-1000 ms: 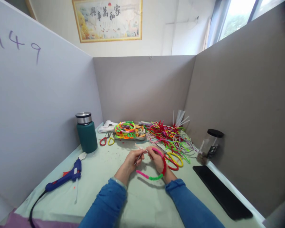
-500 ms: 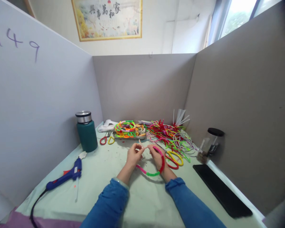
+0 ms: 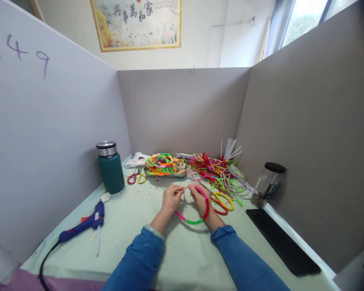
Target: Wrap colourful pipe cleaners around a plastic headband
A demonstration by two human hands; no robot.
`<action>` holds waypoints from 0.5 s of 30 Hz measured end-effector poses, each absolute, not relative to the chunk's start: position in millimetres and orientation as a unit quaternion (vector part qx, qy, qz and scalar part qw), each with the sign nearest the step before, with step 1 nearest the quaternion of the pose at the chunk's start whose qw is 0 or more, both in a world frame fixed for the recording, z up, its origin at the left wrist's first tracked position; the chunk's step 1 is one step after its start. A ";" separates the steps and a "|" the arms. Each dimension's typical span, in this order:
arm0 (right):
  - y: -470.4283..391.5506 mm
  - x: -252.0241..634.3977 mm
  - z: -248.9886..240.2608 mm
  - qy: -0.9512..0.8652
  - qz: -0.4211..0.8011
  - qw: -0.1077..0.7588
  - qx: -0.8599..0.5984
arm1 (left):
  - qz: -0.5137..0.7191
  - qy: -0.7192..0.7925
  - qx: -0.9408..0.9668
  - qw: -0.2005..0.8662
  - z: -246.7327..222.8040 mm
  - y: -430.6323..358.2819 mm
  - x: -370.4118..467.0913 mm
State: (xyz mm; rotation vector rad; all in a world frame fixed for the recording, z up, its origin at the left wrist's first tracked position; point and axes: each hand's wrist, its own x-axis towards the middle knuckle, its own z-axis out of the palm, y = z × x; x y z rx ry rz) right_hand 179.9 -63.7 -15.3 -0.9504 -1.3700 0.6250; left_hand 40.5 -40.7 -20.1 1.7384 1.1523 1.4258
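Observation:
A fuzzy pipe cleaner ring (image 3: 195, 222) in pink, red and green hangs in a loop over the middle of the table. At its top, my left hand (image 3: 171, 198) pinches a thin pale pink pipe cleaner end. Close beside it, my right hand (image 3: 199, 199) is closed on the same ring, which curves round by the right wrist. The fingertips of both hands almost meet, and how the ends join there is too small to tell. Right of my right hand lie scissors with red and yellow handles (image 3: 224, 201), their blades partly hidden.
Behind the hands, a tray (image 3: 166, 175) holds finished-looking coloured rings. A heap of loose pipe cleaners (image 3: 212, 169) lies beside it. Left are a green bottle (image 3: 111, 171), smaller scissors (image 3: 136, 178) and a blue glue gun (image 3: 85, 226). Right are a clear jar (image 3: 267, 184) and a black slab (image 3: 282, 240).
My left fingers have turned downward, and the pale end that stuck up above them now lies lower, between the two hands. My right hand and the ring have hardly moved.

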 end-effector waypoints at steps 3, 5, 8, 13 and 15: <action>-63.5 180.5 -14.6 -0.602 0.271 0.627 -0.412 | 0.515 0.448 0.612 0.399 -20.0 -40.1 40.8; -63.7 180.3 -14.3 -0.602 0.274 0.631 -0.406 | 0.506 0.444 0.586 0.451 -19.3 -40.3 41.2; -64.3 179.5 -13.6 -0.597 0.283 0.638 -0.396 | 0.505 0.422 0.563 0.499 -18.0 -40.6 42.1; -65.9 179.0 -11.5 -0.594 0.296 0.633 -0.399 | 0.518 0.415 0.546 0.512 -16.3 -42.2 42.9; -66.2 178.9 -11.3 -0.591 0.296 0.637 -0.397 | 0.504 0.423 0.557 0.507 -15.5 -43.6 42.5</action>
